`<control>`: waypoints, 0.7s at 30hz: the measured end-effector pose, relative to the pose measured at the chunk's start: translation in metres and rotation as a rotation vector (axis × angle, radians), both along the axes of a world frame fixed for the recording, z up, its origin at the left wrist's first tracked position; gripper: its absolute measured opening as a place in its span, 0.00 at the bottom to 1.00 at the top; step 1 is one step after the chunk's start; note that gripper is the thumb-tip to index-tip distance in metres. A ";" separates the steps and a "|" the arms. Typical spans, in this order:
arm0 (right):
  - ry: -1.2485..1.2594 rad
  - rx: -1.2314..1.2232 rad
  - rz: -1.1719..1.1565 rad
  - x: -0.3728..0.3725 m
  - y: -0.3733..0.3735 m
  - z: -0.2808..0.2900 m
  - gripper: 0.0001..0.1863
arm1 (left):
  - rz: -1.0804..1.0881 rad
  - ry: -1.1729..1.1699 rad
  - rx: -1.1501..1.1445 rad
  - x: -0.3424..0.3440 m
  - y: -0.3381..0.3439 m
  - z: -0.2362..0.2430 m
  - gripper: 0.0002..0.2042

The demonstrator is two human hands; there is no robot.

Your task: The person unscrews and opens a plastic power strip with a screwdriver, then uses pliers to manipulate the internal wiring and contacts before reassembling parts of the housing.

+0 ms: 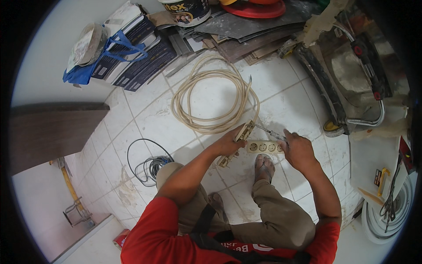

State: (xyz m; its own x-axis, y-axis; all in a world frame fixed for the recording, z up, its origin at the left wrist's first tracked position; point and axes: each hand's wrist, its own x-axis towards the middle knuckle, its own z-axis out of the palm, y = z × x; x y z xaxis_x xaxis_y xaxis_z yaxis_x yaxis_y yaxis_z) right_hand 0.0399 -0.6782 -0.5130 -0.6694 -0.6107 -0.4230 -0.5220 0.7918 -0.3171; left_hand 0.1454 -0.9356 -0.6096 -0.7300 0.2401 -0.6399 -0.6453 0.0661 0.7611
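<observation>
My left hand (230, 142) is closed around a long, narrow beige power strip base (249, 128), held at a slant with its metal inner parts showing. A screwdriver (273, 133) is gripped in my right hand (299, 150), its shaft pointing left toward the upper end of the base. I cannot tell whether the tip touches it. Beneath and between my hands lies a beige power strip cover (258, 147) with a row of round sockets. Beyond them, a coil of beige cable (188, 102) rests on the floor, one cut end sticking up at its right.
Dark cable (154, 167) is coiled left of my knee. Boxes (145, 61) and stacked panels (246, 33) line the far side, with a paint bucket (187, 12). A wheeled frame (323, 88) stands right, near a white hose coil (382, 224). A brown board (52, 132) juts in from the left.
</observation>
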 end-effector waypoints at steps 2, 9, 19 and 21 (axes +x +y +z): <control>0.011 0.036 0.039 0.002 0.001 -0.003 0.18 | 0.001 0.008 -0.019 0.000 0.002 -0.001 0.38; 0.299 -0.115 0.128 0.010 0.000 -0.004 0.20 | -0.022 0.021 -0.051 0.001 0.004 0.001 0.38; 0.339 -0.025 0.220 0.010 -0.004 -0.007 0.22 | 0.004 0.009 -0.010 0.000 0.003 -0.002 0.37; 0.256 -0.034 0.085 0.004 -0.002 -0.007 0.22 | 0.038 -0.008 0.087 -0.002 0.002 0.001 0.36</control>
